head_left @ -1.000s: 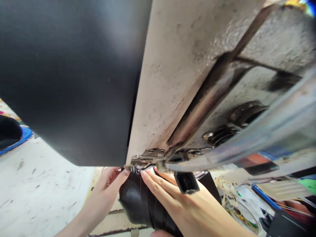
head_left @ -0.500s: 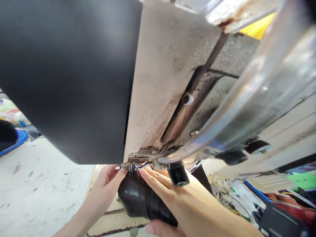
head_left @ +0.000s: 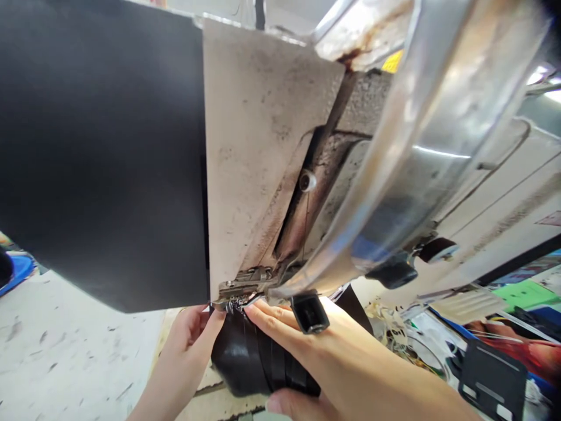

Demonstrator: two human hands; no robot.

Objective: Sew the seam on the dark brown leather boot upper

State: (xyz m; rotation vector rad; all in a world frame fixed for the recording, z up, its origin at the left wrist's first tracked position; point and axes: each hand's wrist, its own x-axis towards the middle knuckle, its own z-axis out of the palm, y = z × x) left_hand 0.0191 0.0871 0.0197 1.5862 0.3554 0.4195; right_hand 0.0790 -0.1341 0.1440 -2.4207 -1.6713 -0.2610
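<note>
A black leather-like piece [head_left: 239,356] lies bunched under the presser foot [head_left: 234,304] of a sewing machine [head_left: 258,146]. At its left edge my left hand [head_left: 186,354] pinches the material between thumb and fingers, close beside the foot; the fingertips are partly hidden. My right hand [head_left: 324,351] rests flat on top of the piece, fingers stretched toward the needle area and thumb spread apart below. A black block-shaped part [head_left: 310,313] of the machine hangs in front of that hand. The needle itself is hard to make out.
A large dark panel [head_left: 105,158] covers the upper left. A curved clear guard [head_left: 390,169] crosses the right side. Loose threads [head_left: 397,333] and a black flat object [head_left: 493,374] lie at the right. A blue-rimmed container [head_left: 20,272] stands at the far left.
The head view has shifted, so the machine sits lower and further left in the picture. Both hands stay at nearly the same spots on the black piece.
</note>
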